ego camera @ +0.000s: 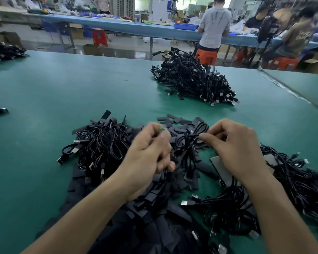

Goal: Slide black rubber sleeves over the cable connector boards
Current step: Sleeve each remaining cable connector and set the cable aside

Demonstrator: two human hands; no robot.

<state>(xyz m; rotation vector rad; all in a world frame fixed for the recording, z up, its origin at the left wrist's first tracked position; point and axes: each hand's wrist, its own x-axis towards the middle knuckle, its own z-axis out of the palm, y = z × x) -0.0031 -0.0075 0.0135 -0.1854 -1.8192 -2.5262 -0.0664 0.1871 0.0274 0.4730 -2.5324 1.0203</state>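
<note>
My left hand hovers over the near centre of the table, its fingers curled round a small connector board whose light tip shows above the knuckles. A black cable hangs from it. My right hand is beside it with curled fingers, pinching something dark at the fingertips; it is blurred and I cannot tell whether it is a sleeve. Loose black rubber sleeves lie scattered under and behind both hands.
The green table holds a pile of coiled cables at the left, another at the right and a bigger heap further back. More sleeves lie near me. People work at a blue bench behind.
</note>
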